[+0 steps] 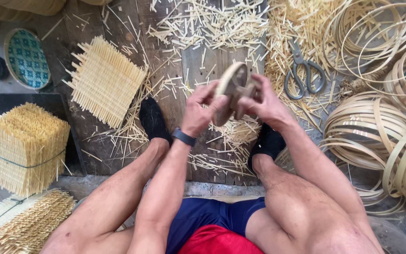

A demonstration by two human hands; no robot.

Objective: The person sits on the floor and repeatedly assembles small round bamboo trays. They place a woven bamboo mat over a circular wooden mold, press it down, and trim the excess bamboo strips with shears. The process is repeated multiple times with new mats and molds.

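Both hands, left hand [202, 110] and right hand [265, 104], pinch a small round pale bamboo-strip hoop [231, 89], frame centre; shaping step, needing firm grip.

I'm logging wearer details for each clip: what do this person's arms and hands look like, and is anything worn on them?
Both arms are bare, with no sleeves and no gloves. The left hand has a dark band, like a watch or fitness strap, around its wrist. The right hand and its wrist carry nothing visible. No rings can be made out.
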